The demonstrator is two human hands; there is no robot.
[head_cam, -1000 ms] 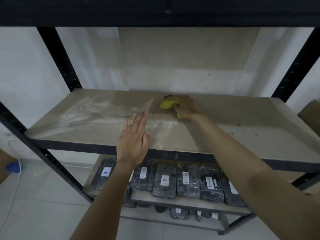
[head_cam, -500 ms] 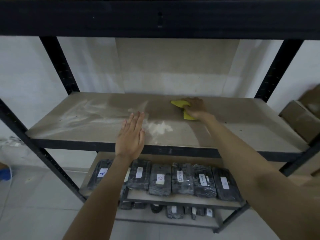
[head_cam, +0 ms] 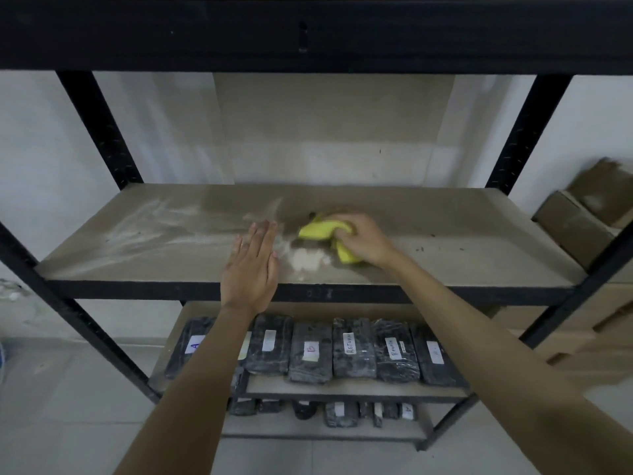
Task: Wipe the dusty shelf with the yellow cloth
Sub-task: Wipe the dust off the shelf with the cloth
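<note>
Right hand (head_cam: 363, 240) grips the yellow cloth (head_cam: 320, 231) on the dusty shelf (head_cam: 462, 248), centre of frame.

Cloth is bunched under curled fingers and lies on the shelf board just right of centre; a white dust patch (head_cam: 310, 258) sits directly below-left of it, with paler dust streaks (head_cam: 147, 231) spread across the left half of the board. Left hand (head_cam: 251, 269) lies flat, fingers straight and together, at the front edge of the shelf, just left of the cloth and holding nothing. Lower centre: wrapped dark packs (head_cam: 352, 349) with white labels on the shelf below. Cardboard boxes (head_cam: 575, 224) at right edge.
</note>
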